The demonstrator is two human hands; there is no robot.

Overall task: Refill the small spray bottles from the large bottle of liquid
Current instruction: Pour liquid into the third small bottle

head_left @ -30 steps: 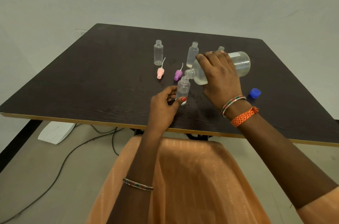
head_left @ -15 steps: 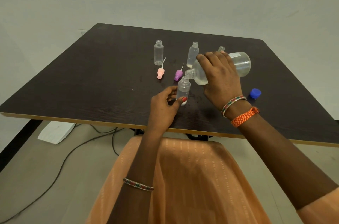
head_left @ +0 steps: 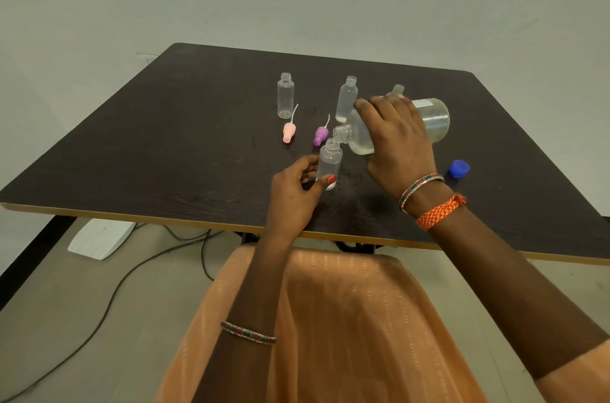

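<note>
- Two hands work over the dark table (head_left: 165,152): the right hand (head_left: 397,142) wraps its fingers over the large bottle (head_left: 429,119) and grips it tipped almost on its side, mouth pointing left and slightly down.
- The large bottle's mouth sits just above the open neck of a small bottle (head_left: 329,160) standing upright near the table's front edge; clear liquid pools in the large bottle's lower side.
- The left hand (head_left: 293,191) holds this small bottle low on its body, thumb in front and fingers curled round its left side.
- Three more small uncapped bottles stand farther back: one clear at the left (head_left: 285,95), one in the middle (head_left: 346,99), and one (head_left: 397,89) mostly hidden behind the right hand.
- A pink spray top (head_left: 288,132) and a purple spray top (head_left: 321,135) lie on the table between the back bottles and the held one.
- A blue cap (head_left: 459,169) rests to the right, near the right wrist.
</note>
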